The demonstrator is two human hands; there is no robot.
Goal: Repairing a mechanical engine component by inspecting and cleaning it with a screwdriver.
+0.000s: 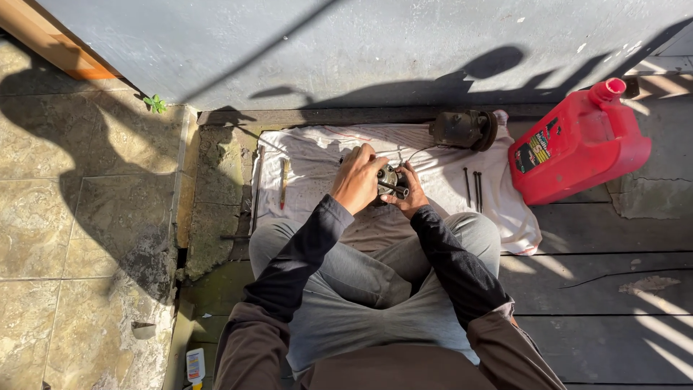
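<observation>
1. The person sits cross-legged on the grey wooden deck boards (599, 289), and both hands meet over a small round grey metal engine part (392, 180) at the centre of the frame, just above the knees; it is held there, close to the body, seemingly so both hands can work it at once.
2. The left hand (357, 180) lies over the part's left side with its grip curled closed on it, steadying it from above.
3. The right hand (413, 193) cups the part from the right and below, its grip also clamped on it.
4. A white cloth (317, 155) is spread under the work, likely to keep small pieces from slipping between boards. On it lie a thin wooden-handled tool (284, 182) at left, 3 or so long dark bolts (473, 188) at right, and a dark round metal housing (463, 128) near the top edge.
5. A red plastic fuel can (577, 144) rests tilted at the upper right, off the cloth.
6. Hard to make out: the hands hide most of the part, so its shape and any tool against it cannot be told. Strong shadows darken the cloth's upper left.
</observation>
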